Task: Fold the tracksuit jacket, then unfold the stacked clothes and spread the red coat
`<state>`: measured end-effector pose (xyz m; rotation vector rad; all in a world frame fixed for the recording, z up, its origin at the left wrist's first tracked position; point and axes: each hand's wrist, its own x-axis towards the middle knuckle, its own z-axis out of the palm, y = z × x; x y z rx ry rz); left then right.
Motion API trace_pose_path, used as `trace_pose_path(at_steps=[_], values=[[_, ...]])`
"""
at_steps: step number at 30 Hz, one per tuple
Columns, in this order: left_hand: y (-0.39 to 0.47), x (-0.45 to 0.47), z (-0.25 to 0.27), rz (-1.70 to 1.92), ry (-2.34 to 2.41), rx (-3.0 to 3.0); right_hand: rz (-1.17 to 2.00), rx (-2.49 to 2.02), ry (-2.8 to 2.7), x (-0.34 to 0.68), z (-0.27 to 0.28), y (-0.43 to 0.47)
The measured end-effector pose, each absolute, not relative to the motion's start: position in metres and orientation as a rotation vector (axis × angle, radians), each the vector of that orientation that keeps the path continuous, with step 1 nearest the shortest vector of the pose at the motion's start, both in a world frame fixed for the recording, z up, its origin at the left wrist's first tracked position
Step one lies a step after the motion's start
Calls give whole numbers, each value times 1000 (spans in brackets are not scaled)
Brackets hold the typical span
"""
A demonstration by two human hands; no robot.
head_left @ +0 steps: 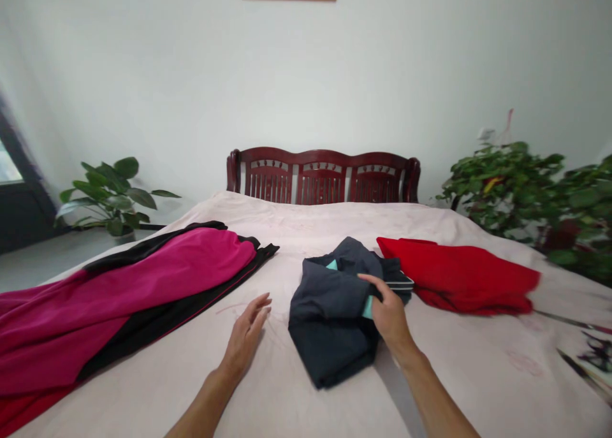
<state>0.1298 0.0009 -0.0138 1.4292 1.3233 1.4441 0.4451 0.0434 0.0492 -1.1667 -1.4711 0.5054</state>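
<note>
A dark navy garment (329,304) with teal patches and white stripes lies bunched and partly folded at the middle of the bed. My right hand (389,310) grips its right side, thumb on top and the other fingers partly hidden under the cloth. To the left of it, my left hand (248,329) hovers over or rests on the bedsheet, fingers stretched out and holding nothing. Just behind my right hand, a folded red garment (463,275) touches or nearly touches the navy one.
Magenta clothing (167,272) and black clothing (157,329) lie layered on the left of the pale pink bedsheet (268,400). A dark red wooden headboard (320,176) stands at the back. Potted plants flank the bed, one left (112,196) and leafy ones right (507,183).
</note>
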Motion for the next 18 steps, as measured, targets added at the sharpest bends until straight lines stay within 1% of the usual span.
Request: trace_pose_path(at_steps=[3,6,8,10,12,14,16,18], values=[[5,132,26,1636,1291,1273,402,-939,-1984,399,81,29],[11,139,85,1713,1220,1317,261,-686,-2495,347,79,2],[17,151,118,1521,1207,1577,213,-551,-2745,319,58,-16],[25,171,137,1227,1284,1898,164,-463,-2882,299,30,-31],[35,195,138,915,1428,2153,116,-403,-2911,286,7,-42],[44,221,125,668,1561,2290,96,-359,-2875,276,-5,-51],[50,245,106,562,1597,2341,99,-333,-2838,267,-7,-59],[57,262,89,582,1573,2320,127,-387,-2788,261,-5,-64]])
